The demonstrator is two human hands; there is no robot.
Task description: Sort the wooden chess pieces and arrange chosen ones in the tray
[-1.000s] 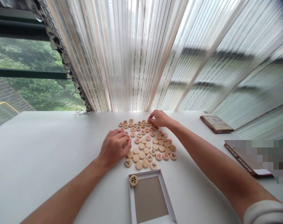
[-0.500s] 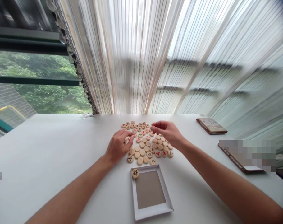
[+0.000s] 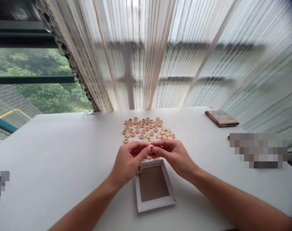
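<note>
1. Here, we mark the left hand (image 3: 128, 162) and the right hand (image 3: 176, 157), which meet fingertip to fingertip above the table (image 3: 52, 154). Together they form a single grip.
2. The grip is closed on one round wooden disc (image 3: 151, 148), which is pinched between fingertips of both hands and held clear of the table. A red mark shows on the side facing the camera. Being round, the disc has no long axis to speak of.
3. On the near side of the grip, and lower, lies the shallow white tray (image 3: 155, 205) with its brown floor. Its long axis runs from the grip toward the person, and its far rim sits just under the fingertips. We judge neither hand the nearer, since the tray lies about midway between the two wrists.
4. A disc with a dark mark (image 3: 139, 169) rests in the tray's far left corner, below the grip and partly hidden by the left hand.
5. Beyond the grip, the cluster of discs (image 3: 146, 128) lies flat on the table. Some show red or dark marks and some are blank. The nearest ones are hidden behind the fingers.
6. Well to the right of the grip and farther off, a brown box (image 3: 221, 118) lies flat. A striped curtain (image 3: 160, 48) hangs past the table's far edge.
</note>
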